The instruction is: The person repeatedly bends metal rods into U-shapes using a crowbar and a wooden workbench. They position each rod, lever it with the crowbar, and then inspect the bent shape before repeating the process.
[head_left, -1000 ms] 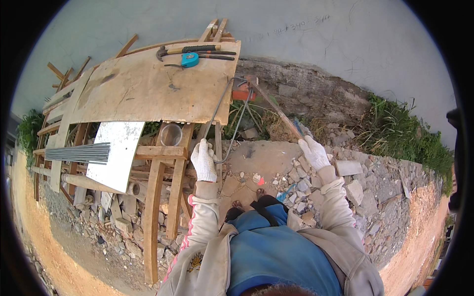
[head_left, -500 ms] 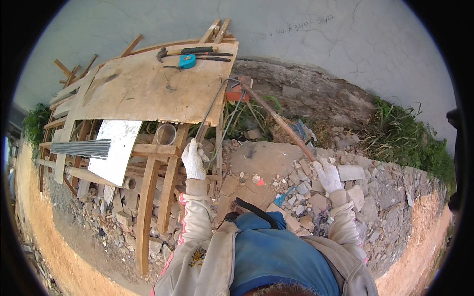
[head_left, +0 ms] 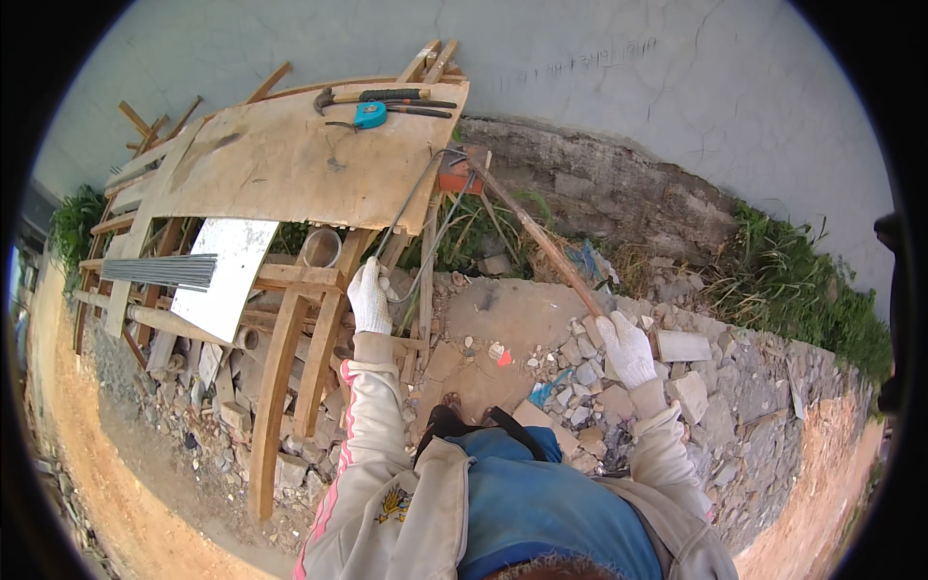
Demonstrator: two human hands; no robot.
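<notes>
2 hands at work, both in white knit gloves, sleeves pale. Left hand [head_left: 369, 298] clenched on the near part of a bent gray rod [head_left: 410, 195], fingers wrapped round it. Rod runs up and away from the glove, past the right edge of the plywood sheet [head_left: 280, 164], to a red block [head_left: 457, 183]; there it turns, and its other length comes back down, curving in again just beside the glove. Right hand [head_left: 626, 350] grasping the lower end of a long brown bar [head_left: 541, 240]; bar slants up and left, its far end at the red block, next to the bend in the rod. Exact contact at the block too small to make out. On the plywood, far right corner: hammer [head_left: 377, 96], blue tape measure [head_left: 370, 115] just below it, and a dark-handled tool [head_left: 425, 112] to the right of the tape. Nearer, left side: bundle of straight gray rods [head_left: 159, 273], its right end lying over a white board [head_left: 227, 261]. Timber legs [head_left: 280, 406] under the bench. Broken rubble [head_left: 580, 387] on the ground near the right forearm; gray wall [head_left: 580, 48] behind, green grass [head_left: 788, 280] at its foot on the right.
</notes>
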